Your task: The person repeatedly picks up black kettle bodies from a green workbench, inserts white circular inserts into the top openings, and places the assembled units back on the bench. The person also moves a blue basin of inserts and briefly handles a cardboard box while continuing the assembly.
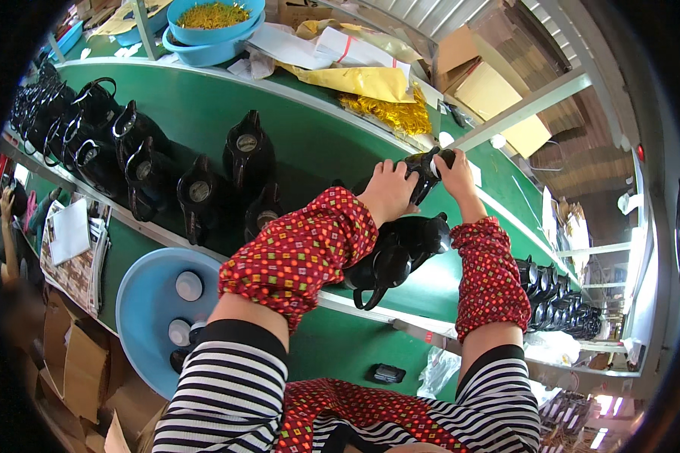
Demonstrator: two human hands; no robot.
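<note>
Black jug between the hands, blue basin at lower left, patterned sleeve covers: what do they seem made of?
Black jug: probably hard plastic, fairly glossy, from its light highlights; coated metal is possible.
Blue basin: likely plastic, smooth with slight sheen, evenly coloured.
Sleeve covers: fabric, seemingly matt, shown by soft gathers.

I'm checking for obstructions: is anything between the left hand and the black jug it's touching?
Nothing visible: the left hand has its fingers directly on the black jug. Another jug stands nearer the wearer, not between them.
</note>
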